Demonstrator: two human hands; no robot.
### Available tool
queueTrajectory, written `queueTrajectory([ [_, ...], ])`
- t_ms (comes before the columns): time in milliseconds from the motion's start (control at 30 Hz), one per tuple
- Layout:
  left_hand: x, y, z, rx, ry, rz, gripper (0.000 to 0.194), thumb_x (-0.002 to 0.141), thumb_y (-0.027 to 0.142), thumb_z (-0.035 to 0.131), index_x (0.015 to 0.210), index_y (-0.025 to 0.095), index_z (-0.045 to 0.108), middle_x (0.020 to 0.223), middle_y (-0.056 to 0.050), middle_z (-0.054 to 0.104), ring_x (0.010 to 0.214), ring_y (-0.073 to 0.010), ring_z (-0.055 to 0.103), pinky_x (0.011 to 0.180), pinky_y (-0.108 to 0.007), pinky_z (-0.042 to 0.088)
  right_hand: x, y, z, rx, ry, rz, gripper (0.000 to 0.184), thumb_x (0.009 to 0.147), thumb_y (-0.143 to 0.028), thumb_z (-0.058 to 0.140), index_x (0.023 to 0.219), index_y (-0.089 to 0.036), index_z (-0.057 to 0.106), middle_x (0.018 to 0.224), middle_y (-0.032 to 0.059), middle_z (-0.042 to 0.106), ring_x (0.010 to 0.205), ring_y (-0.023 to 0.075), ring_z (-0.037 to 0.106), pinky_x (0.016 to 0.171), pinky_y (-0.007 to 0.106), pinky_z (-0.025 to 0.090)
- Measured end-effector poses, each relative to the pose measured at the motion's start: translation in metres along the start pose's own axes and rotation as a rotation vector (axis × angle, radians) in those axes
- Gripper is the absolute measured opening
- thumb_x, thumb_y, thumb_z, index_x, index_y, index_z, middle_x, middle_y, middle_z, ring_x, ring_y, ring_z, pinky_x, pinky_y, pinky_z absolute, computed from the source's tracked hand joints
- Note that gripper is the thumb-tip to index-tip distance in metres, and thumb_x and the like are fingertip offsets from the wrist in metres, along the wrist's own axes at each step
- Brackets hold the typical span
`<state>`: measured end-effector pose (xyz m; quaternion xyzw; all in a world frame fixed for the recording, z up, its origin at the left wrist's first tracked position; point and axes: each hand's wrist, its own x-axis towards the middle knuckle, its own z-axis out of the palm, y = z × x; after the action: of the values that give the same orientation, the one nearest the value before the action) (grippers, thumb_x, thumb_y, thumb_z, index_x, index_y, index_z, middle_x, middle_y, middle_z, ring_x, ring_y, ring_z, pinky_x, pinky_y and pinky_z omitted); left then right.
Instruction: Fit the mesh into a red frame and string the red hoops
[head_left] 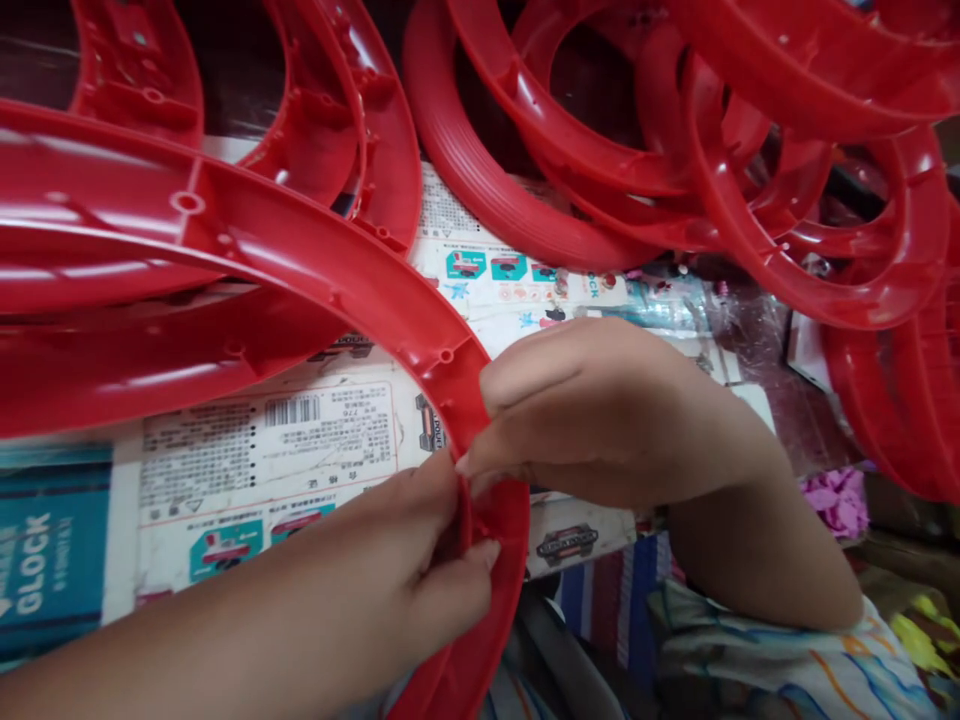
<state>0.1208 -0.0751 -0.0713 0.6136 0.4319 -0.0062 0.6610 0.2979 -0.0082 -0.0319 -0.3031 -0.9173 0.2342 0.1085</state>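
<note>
A large red plastic ring (315, 260) curves from the left edge down to the bottom centre, close to the camera. My left hand (420, 570) pinches its rim near the bottom, thumb and fingers closed on the plastic. My right hand (592, 410) comes in from the right, fingers curled together, its fingertips pressed on the same stretch of rim just above the left hand's grip. Both hands meet at one spot on the ring.
Many more red plastic rings (750, 170) are piled across the top and right. Flattened printed cardboard (285, 450) with barcodes and toy pictures covers the surface. Striped and patterned cloth (787, 660) lies at the bottom right, a purple scrap (836, 498) beside it.
</note>
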Motion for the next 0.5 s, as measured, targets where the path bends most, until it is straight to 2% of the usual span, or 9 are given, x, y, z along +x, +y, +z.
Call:
queueTrajectory([
  [100, 0.002, 0.001, -0.001, 0.03, -0.005, 0.037, 0.02, 0.088, 0.04, 0.047, 0.08, 0.024, 0.056, 0.06, 0.005, 0.045, 0.051, -0.0126, 0.036, 0.048, -0.024, 0.03, 0.006, 0.012, 0.0, 0.158, -0.163, -0.211, 0.051, 0.095, -0.029, 0.028, 0.061, -0.016, 0.063, 0.069, -0.0083, 0.056, 0.067, -0.0001, 0.047, 0.063, 0.016, 0.041],
  [133, 0.002, 0.002, -0.002, 0.03, -0.015, 0.042, 0.019, 0.088, 0.039, 0.047, 0.079, 0.024, 0.056, 0.06, 0.005, 0.044, 0.051, -0.0123, 0.035, 0.047, -0.024, 0.028, 0.007, 0.015, -0.001, 0.189, -0.194, -0.234, 0.05, 0.095, -0.029, 0.029, 0.06, -0.015, 0.062, 0.069, -0.0086, 0.056, 0.067, -0.0005, 0.046, 0.064, 0.016, 0.04],
  [267, 0.005, 0.006, -0.006, 0.011, -0.1, 0.011, 0.015, 0.086, 0.033, 0.047, 0.08, 0.023, 0.055, 0.064, 0.005, 0.048, 0.054, -0.0121, 0.039, 0.049, -0.023, 0.03, 0.005, 0.013, -0.002, 0.193, -0.143, -0.123, 0.042, 0.094, -0.025, 0.032, 0.07, -0.017, 0.066, 0.067, -0.0079, 0.053, 0.072, 0.0, 0.047, 0.063, 0.008, 0.038],
  [333, 0.005, 0.006, -0.007, 0.001, -0.122, -0.021, 0.016, 0.086, 0.036, 0.047, 0.083, 0.023, 0.055, 0.066, 0.005, 0.051, 0.055, -0.0123, 0.041, 0.048, -0.023, 0.03, 0.003, 0.009, -0.003, 0.174, -0.133, -0.083, 0.047, 0.096, -0.023, 0.028, 0.072, -0.019, 0.067, 0.065, -0.0066, 0.053, 0.072, 0.0006, 0.049, 0.061, 0.008, 0.038],
  [433, 0.004, 0.005, -0.006, -0.034, -0.142, -0.055, 0.022, 0.086, 0.043, 0.047, 0.085, 0.023, 0.055, 0.068, 0.004, 0.055, 0.055, -0.0129, 0.044, 0.048, -0.024, 0.03, 0.003, 0.008, -0.005, 0.13, -0.15, -0.112, 0.05, 0.097, -0.022, 0.025, 0.07, -0.022, 0.068, 0.062, -0.005, 0.056, 0.068, 0.0019, 0.051, 0.061, 0.009, 0.04],
  [500, 0.003, 0.005, -0.006, -0.063, -0.168, -0.05, 0.018, 0.087, 0.04, 0.047, 0.085, 0.023, 0.055, 0.069, 0.004, 0.057, 0.057, -0.0128, 0.047, 0.049, -0.023, 0.032, 0.003, 0.01, -0.005, 0.105, -0.138, -0.142, 0.047, 0.097, -0.021, 0.028, 0.07, -0.022, 0.067, 0.061, -0.0049, 0.056, 0.066, 0.0021, 0.05, 0.061, 0.01, 0.04],
])
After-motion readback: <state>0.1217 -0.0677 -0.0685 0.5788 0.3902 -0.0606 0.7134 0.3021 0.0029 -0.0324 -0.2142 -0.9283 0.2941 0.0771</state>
